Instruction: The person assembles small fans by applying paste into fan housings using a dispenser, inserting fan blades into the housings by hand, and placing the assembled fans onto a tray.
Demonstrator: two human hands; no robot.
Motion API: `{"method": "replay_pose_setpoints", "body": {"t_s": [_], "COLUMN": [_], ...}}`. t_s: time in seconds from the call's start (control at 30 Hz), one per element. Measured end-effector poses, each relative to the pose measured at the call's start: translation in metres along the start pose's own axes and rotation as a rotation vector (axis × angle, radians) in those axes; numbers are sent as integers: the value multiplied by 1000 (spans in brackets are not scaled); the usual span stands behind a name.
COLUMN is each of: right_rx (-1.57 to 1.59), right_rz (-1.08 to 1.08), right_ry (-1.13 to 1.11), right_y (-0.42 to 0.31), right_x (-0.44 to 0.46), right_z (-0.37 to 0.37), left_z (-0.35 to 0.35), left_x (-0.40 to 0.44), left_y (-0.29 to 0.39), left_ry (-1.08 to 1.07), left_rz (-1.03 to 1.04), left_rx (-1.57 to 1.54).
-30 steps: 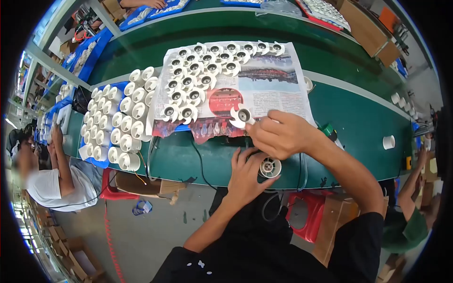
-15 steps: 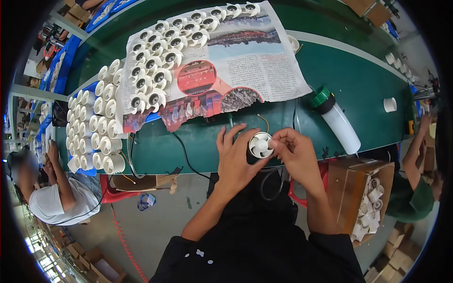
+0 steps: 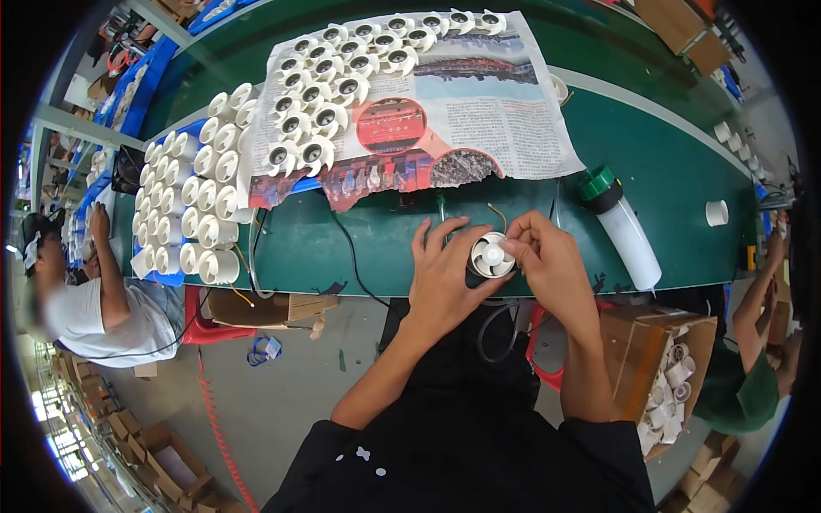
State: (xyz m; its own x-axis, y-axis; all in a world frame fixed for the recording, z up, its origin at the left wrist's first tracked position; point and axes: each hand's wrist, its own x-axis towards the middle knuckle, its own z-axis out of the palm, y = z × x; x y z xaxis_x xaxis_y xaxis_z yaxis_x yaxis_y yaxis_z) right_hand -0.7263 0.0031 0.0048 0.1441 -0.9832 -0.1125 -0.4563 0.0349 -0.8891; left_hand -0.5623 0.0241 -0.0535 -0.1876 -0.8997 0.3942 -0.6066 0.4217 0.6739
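Observation:
My left hand (image 3: 445, 278) is wrapped around the left side of a white round housing (image 3: 492, 256) at the table's front edge. Inside the housing lies a white fan wheel, its blades facing up. The fingers of my right hand (image 3: 547, 261) are pinched together at the housing's right rim, touching the fan wheel. A thin wire sticks up behind the housing. Beyond my hands, several white fan wheels (image 3: 348, 88) with dark centres lie in rows on a newspaper (image 3: 496, 128).
Several white housings (image 3: 218, 232) stand at the left. A white bottle with a green cap (image 3: 629, 239) lies at the right, near a lone white ring (image 3: 717, 213). A cardboard box (image 3: 629, 359) of white parts is below. People sit at both sides.
The fan wheel that my right hand held over the newspaper a second ago now lies in the housing. My right hand has come down to the housing's rim. The camera view has shifted.

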Motion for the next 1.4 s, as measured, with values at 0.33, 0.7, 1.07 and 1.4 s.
{"method": "replay_pose_setpoints", "body": {"t_s": [0.33, 0.7, 1.07, 1.4], "right_rx": [58, -428, -246, -751], "right_rz": [-37, -380, -144, -347], "right_ry": [20, -42, 362, 525], "right_y": [-16, -67, 110, 225], "right_x": [6, -16, -9, 68], "right_z": [-14, -35, -174, -225], "left_z": [1, 1, 6, -8], "left_x": [-1, -1, -8, -16], "left_y": [2, 6, -6, 2], "left_ry": [25, 22, 39, 206], "left_rz": [16, -27, 141, 6], "left_rx": [26, 18, 38, -271]}}
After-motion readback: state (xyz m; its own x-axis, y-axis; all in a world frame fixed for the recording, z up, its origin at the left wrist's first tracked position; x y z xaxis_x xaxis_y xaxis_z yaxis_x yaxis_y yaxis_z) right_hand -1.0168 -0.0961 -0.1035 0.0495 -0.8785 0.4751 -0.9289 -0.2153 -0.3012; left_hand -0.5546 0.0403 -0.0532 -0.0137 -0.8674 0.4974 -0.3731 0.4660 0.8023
